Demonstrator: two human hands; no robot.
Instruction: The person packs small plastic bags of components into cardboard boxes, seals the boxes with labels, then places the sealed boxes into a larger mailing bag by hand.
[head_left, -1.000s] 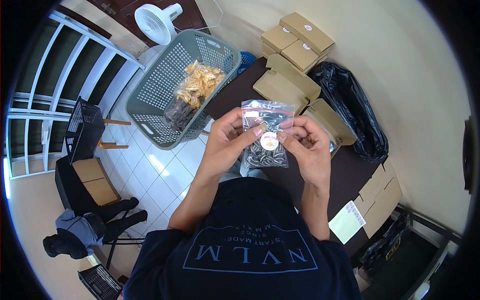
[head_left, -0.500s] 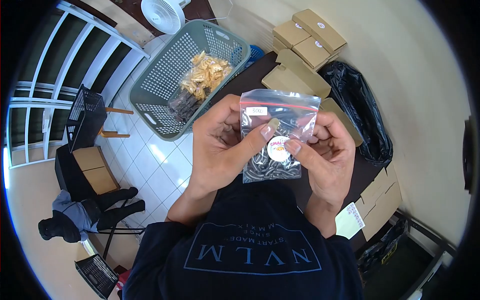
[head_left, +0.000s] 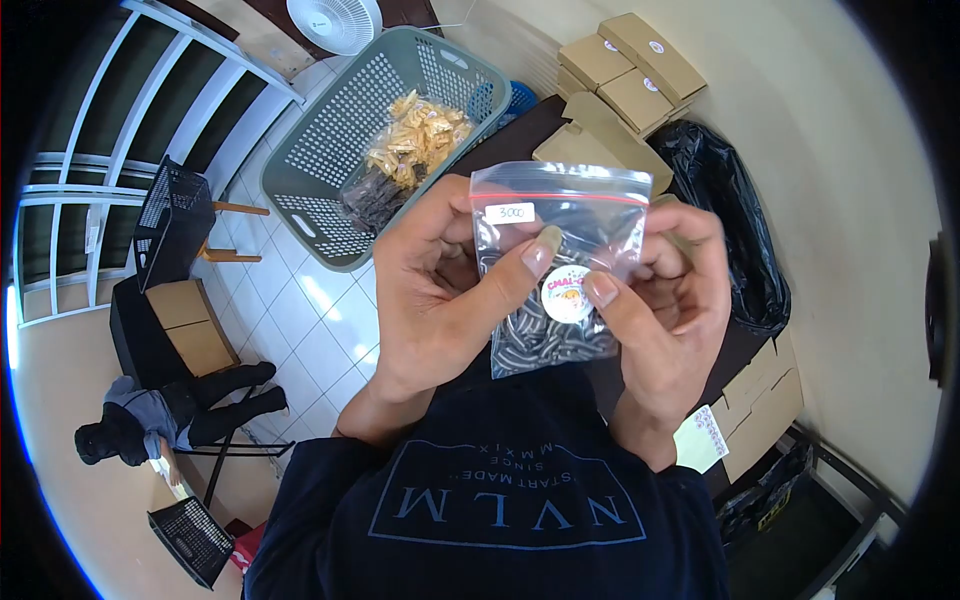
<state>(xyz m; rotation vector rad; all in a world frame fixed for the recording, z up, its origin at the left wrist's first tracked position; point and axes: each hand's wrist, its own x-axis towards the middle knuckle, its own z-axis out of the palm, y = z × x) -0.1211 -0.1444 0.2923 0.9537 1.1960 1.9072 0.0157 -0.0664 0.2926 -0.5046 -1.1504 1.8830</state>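
Clear zip bag of dark snacks held up close, gripped by left hand and right hand, thumbs pressed beside round sticker; green basket behind.

one head-worn fisheye view, steeply downward, close over hands

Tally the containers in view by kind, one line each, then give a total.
Clear zip bag, held by left hand and right hand: 1
Grey-green laundry basket: 1
Black mesh crates: 2
Black bin bag: 1
Sealed brown boxes in the corner stack: 3 visible
Total: 8
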